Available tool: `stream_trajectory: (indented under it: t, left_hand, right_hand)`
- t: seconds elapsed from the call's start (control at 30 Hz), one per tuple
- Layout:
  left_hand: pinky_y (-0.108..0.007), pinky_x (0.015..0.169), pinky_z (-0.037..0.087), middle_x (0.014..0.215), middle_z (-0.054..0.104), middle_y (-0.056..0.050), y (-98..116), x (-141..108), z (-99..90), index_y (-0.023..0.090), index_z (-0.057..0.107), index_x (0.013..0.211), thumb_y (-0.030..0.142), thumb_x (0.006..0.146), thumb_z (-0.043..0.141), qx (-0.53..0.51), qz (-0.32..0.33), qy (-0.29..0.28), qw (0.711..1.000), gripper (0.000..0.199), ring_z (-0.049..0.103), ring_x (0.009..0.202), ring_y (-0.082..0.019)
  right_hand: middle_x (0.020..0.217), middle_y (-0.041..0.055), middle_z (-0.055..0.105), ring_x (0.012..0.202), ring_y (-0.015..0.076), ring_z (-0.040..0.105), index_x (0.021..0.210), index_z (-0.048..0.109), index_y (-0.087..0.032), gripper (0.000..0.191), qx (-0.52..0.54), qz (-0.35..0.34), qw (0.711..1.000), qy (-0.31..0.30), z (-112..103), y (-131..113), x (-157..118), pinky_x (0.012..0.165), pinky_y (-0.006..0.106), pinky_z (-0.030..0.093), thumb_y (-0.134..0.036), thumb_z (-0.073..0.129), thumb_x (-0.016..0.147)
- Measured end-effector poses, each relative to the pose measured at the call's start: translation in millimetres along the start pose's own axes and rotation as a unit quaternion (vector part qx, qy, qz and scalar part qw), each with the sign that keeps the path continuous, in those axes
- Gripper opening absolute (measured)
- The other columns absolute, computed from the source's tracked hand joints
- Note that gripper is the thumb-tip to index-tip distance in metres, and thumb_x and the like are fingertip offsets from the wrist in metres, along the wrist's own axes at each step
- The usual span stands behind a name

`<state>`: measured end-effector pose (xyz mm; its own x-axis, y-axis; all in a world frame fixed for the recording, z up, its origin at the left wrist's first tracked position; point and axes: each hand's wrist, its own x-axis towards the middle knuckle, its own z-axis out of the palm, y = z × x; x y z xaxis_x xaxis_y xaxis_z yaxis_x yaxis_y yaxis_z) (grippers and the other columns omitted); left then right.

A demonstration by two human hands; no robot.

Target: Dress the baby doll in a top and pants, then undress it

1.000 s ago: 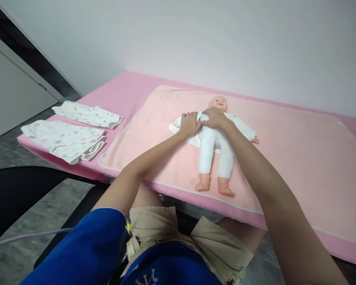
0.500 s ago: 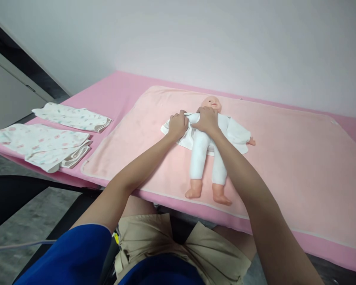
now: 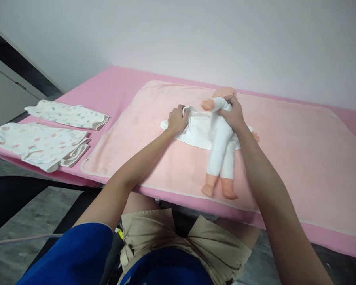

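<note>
A baby doll (image 3: 222, 138) with a white cloth body and legs lies turned onto its side, its feet toward me. My right hand (image 3: 233, 113) grips the doll around its upper arm and chest, and that arm sticks out to the left. To the left, my left hand (image 3: 178, 120) pinches the edge of a white baby shirt (image 3: 195, 128), which lies spread out beside and partly beneath the doll. The doll's other hand shows at the right, past my wrist; its sleeve is mostly hidden.
The doll lies on a peach blanket (image 3: 299, 158) over a pink-covered table (image 3: 121, 81). Two folded printed cloths, a nearer one (image 3: 38, 142) and a farther one (image 3: 67, 114), lie at the left. A wall rises behind the table.
The doll has been rolled from its back onto its side, toward the right. My right hand has moved right with it; more of the shirt now shows on the blanket.
</note>
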<state>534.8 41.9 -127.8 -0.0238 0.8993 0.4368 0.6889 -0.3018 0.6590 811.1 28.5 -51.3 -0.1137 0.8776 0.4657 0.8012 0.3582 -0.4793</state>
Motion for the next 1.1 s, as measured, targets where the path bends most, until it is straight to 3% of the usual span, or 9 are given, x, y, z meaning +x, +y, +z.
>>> stream_trajectory:
  t: [0.13, 0.37, 0.5, 0.63, 0.73, 0.83, 0.9, 1.0, 1.1]
  left_hand:
    - [-0.056, 0.124, 0.049, 0.143, 0.071, -0.019, 8.7, -8.9, -7.8, 0.025, 0.062, 0.143, 0.076, 0.104, 0.061, -0.054, 0.129, -0.006, 0.990, 0.065, 0.063, 0.142, -0.038]
    - [-0.049, 0.120, 0.053, 0.139, 0.069, -0.014, 11.6, -12.2, -14.5, 0.029, 0.062, 0.136, 0.081, 0.111, 0.037, -0.162, 0.113, 0.071, 0.978, 0.063, 0.066, 0.137, -0.031]
    - [-0.049, 0.118, 0.054, 0.128, 0.070, -0.015, 9.4, -7.9, -9.5, 0.026, 0.064, 0.125, 0.088, 0.108, 0.037, -0.220, 0.106, 0.100, 0.965, 0.070, 0.069, 0.128, -0.030]
    - [-0.049, 0.118, 0.052, 0.129, 0.067, -0.014, 6.4, -3.9, -5.7, 0.025, 0.059, 0.127, 0.093, 0.103, 0.045, -0.260, 0.116, 0.169, 0.944, 0.073, 0.067, 0.127, -0.029]
    - [-0.051, 0.121, 0.049, 0.134, 0.064, -0.013, 14.1, 3.0, -17.9, 0.027, 0.054, 0.129, 0.083, 0.109, 0.044, -0.240, 0.055, 0.279, 0.928, 0.060, 0.063, 0.130, -0.029]
    - [-0.058, 0.125, 0.043, 0.143, 0.061, -0.010, 42.1, 12.0, -40.0, 0.032, 0.051, 0.134, 0.067, 0.111, 0.051, -0.204, 0.018, 0.367, 0.907, 0.042, 0.059, 0.134, -0.032]
    - [-0.059, 0.123, 0.044, 0.140, 0.063, -0.010, 73.3, 14.9, -47.3, 0.033, 0.055, 0.133, 0.061, 0.111, 0.053, -0.179, 0.086, 0.310, 0.930, 0.036, 0.060, 0.133, -0.033]
    - [-0.054, 0.117, 0.048, 0.131, 0.070, -0.012, 129.2, 10.5, -30.8, 0.029, 0.066, 0.124, 0.058, 0.112, 0.053, -0.088, 0.238, 0.057, 0.966, 0.035, 0.064, 0.131, -0.034]
    - [-0.053, 0.120, 0.047, 0.135, 0.074, -0.017, 175.6, 1.7, 11.0, 0.019, 0.073, 0.125, 0.048, 0.110, 0.055, 0.082, 0.290, -0.190, 0.934, 0.037, 0.064, 0.136, -0.037]
  right_hand:
    - [0.149, 0.0201, 0.072, 0.137, 0.0346, 0.067, 0.146, 0.068, -0.013, 0.060, -0.051, -0.014, 0.997, -0.050, 15.8, -27.6, 5.9, 0.119, 0.053, 0.053, -0.029, 0.064, 0.089]
    - [0.152, 0.0180, 0.070, 0.146, 0.0351, 0.060, 0.148, 0.068, -0.017, 0.052, -0.069, -0.042, 0.992, -0.093, 17.3, -56.1, -6.0, 0.126, 0.053, 0.047, -0.034, 0.060, 0.099]
    - [0.149, 0.0159, 0.072, 0.142, 0.0306, 0.065, 0.143, 0.071, -0.022, 0.048, 0.012, -0.009, 1.000, 0.000, 0.6, -14.6, -28.7, 0.124, 0.053, 0.051, -0.030, 0.041, 0.106]
    - [0.139, 0.0142, 0.077, 0.130, 0.0304, 0.071, 0.136, 0.073, -0.023, 0.044, 0.106, -0.009, 0.993, 0.049, -3.8, 47.1, -57.2, 0.120, 0.055, 0.057, -0.031, 0.053, 0.098]
    - [0.146, 0.0168, 0.074, 0.136, 0.0345, 0.067, 0.144, 0.069, -0.020, 0.053, 0.057, -0.045, 0.995, 0.064, 1.4, 69.5, -77.6, 0.124, 0.058, 0.052, -0.032, 0.061, 0.093]
    - [0.152, 0.0181, 0.071, 0.140, 0.0374, 0.061, 0.148, 0.066, -0.018, 0.055, -0.029, -0.032, 0.997, 0.066, 7.8, 66.8, -88.6, 0.127, 0.058, 0.047, -0.031, 0.061, 0.095]
    - [0.153, 0.0172, 0.071, 0.141, 0.0367, 0.058, 0.148, 0.067, -0.018, 0.052, -0.064, -0.008, 0.996, 0.057, 9.7, 58.9, -90.0, 0.126, 0.056, 0.046, -0.027, 0.058, 0.098]
    - [0.154, 0.0160, 0.069, 0.143, 0.0345, 0.054, 0.148, 0.066, -0.019, 0.048, -0.098, 0.018, 0.994, 0.043, 7.7, 47.9, -88.8, 0.124, 0.053, 0.045, -0.021, 0.051, 0.103]
    - [0.153, 0.0175, 0.068, 0.142, 0.0349, 0.053, 0.145, 0.066, -0.019, 0.043, -0.125, 0.039, 0.990, 0.045, 3.9, 42.1, -88.9, 0.122, 0.052, 0.044, -0.019, 0.047, 0.106]
